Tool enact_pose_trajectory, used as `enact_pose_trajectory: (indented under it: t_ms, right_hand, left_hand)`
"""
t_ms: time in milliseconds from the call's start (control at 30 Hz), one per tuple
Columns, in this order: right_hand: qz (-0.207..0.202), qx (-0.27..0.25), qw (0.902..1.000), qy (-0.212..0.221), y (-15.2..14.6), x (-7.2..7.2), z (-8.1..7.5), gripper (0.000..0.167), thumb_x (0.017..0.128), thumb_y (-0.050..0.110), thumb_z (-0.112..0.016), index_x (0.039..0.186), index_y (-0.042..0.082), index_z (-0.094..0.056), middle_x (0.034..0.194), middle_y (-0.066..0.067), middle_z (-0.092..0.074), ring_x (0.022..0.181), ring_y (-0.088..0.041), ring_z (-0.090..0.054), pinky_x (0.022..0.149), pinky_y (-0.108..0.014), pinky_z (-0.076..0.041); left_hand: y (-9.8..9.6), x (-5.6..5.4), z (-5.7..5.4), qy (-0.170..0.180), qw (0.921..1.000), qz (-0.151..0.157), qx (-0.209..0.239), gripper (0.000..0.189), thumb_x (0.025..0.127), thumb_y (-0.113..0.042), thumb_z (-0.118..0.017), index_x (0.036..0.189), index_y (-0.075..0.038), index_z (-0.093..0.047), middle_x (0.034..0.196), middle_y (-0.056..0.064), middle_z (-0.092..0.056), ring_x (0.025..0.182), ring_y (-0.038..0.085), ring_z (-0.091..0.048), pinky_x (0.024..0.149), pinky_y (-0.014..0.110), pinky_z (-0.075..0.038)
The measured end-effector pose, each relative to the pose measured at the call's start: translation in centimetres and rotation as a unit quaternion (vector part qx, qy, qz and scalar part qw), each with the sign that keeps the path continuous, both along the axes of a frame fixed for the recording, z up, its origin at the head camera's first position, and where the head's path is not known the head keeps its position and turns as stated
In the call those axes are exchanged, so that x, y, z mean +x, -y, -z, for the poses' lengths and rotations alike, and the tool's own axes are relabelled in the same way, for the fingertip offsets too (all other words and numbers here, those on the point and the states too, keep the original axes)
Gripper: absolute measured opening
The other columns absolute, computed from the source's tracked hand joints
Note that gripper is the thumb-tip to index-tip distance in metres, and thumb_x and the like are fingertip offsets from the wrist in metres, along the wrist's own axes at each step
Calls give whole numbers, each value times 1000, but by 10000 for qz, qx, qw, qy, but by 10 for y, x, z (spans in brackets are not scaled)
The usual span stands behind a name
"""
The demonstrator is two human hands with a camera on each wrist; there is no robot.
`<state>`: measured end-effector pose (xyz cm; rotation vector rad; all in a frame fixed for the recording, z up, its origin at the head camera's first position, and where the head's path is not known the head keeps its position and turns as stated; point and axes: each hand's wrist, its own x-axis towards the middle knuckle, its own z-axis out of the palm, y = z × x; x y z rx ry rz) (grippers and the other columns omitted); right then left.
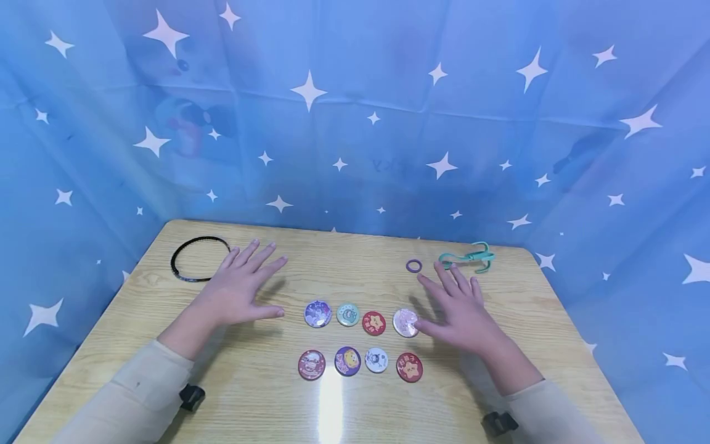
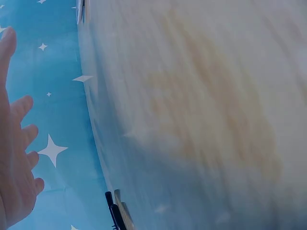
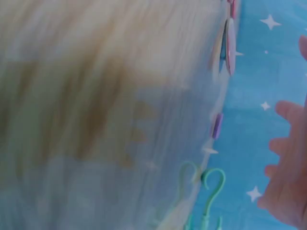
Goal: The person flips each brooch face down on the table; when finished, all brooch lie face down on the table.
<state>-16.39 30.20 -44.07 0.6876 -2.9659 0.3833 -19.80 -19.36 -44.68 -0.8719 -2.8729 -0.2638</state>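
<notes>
Ok so both hands are hanging over the wooden table [image 1: 255, 382] with nothing in them. The left hand [image 1: 233, 293] has its fingers fanned out straight, thumb pointing inward; the right hand [image 1: 463, 314] is much the same. Between them lie eight round badges [image 1: 376, 360], two rows of four, flat on the wood.

What I'd watch is that right thumb. From the head camera's angle it overlaps the edge of the pale pink badge [image 1: 405, 323], and I can't tell if it's touching. If the hand dips or swings inward, that badge could get shoved toward the red star badge [image 1: 374, 323] in the same row. They look smooth, so my guess is they'd slide easily and be fiddly to pinch up.

Further back, the right fingertips cross in front of the green hooked thing [image 1: 474, 256], with the purple ring [image 1: 413, 266] just beside it. A careless reach there could probably snag a hook or flick the ring away.

Same worry on the other side: the left fingers cover a bit of the black hoop [image 1: 201, 237], so a sideways drag might hook it. The loose sleeves [image 1: 127, 388] and black wrist gadgets [image 1: 191, 398] could catch stuff too.
</notes>
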Motion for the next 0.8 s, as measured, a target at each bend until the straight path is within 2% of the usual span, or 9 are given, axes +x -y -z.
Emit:
enact_pose_trajectory:
  t_ms: [333, 567, 800]
  right_hand:
    - [-139, -492, 9987, -62, 17, 0, 6, 84, 94, 60, -71, 164, 21, -45, 176, -18, -20, 159, -51, -8, 117, -81, -3]
    - [-296, -246, 9992, -59, 30, 1, 12, 88, 91, 65, -71, 163, 21, -46, 177, -12, -16, 159, -50, -13, 118, -80, -6]
    - [-455, -145, 9988, -134, 41, -2, 19, 90, 89, 65, -74, 162, 20, -47, 176, -15, -20, 159, -49, -13, 119, -78, -8]
  left_hand:
    - [-3, 0, 3, -130, 9999, 60, 29, 103, 87, -80, -66, 166, -20, -40, 175, 14, -23, 161, 43, -14, 124, 70, -14]
    - [-7, 2, 7, -259, 9995, 176, -52, 99, 86, -77, -70, 162, -18, -47, 169, 19, -35, 157, 48, -24, 122, 71, -18]
    - [-11, 5, 8, -315, 9991, 245, -166, 99, 86, -78, -69, 161, -17, -49, 169, 18, -36, 155, 48, -29, 123, 69, -21]
